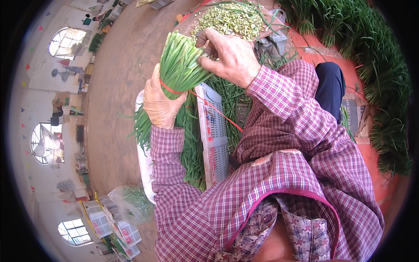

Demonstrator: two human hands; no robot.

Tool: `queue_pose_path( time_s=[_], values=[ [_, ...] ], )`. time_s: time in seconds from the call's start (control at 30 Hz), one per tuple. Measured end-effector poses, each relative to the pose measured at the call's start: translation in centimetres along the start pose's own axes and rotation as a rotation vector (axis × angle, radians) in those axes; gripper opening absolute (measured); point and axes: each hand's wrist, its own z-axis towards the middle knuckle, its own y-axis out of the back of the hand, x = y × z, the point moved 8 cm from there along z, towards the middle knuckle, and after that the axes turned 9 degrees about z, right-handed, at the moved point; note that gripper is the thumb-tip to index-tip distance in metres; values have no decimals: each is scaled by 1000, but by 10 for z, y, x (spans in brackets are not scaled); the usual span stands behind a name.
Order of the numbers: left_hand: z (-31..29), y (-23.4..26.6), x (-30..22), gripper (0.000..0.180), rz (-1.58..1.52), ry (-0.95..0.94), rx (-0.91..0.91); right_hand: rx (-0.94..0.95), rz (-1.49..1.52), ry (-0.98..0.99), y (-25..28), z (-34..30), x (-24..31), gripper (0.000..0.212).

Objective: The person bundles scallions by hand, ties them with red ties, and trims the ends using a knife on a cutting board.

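In my gloved left hand (pixel 165 101) is a bundle of garlic chives (pixel 181 61), held tilted with its pale cut ends up. A red tie (pixel 171 88) circles the bundle just above my fingers, and its long loose end trails down to the right. My bare right hand (pixel 227 56) reaches across to the upper right side of the bundle. Its fingers are bent, with dark coverings at the tips, and the thumb presses against the stems. Below my left hand, more loose chives (pixel 190 146) hang over a white tray (pixel 145 170).
Behind my right hand, a board (pixel 270 27) carries a heap of short cut stem ends (pixel 229 19). A grey plastic crate (pixel 216 126) stands before my lap. Rows of bundled greens (pixel 371 56) line the right side. A clear plastic bag (pixel 133 203) lies at lower left.
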Motion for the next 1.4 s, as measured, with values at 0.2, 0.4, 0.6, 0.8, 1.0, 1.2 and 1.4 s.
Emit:
queue_pose_path(
  time_s=[0.2, 0.4, 0.6, 0.8, 1.0, 1.2, 1.4],
  values=[
    [0, -6, 1, 103, -53, 68, 65, -84, -51, 23, 3, -1, 8, 29],
    [0, -18, 1, 104, -113, 74, 71, -76, -104, -3, -1, -2, -2, 27],
    [-3, -23, -1, 103, -57, 59, 84, 99, -201, -52, -3, 5, -2, 29],
    [0, -20, -7, 100, -108, 51, 67, 31, -165, 14, 4, 8, -7, 23],
    [-12, -11, 18, 103, -187, 124, 27, -38, -455, 17, 58, 14, -43, 22],
    [-16, 2, 15, 108, -31, 59, -69, 25, -226, 15, 45, 4, -24, 19],
    [-15, 10, 5, 107, 33, 3, -122, 163, 88, -7, 19, 9, 6, 26]
  ],
)
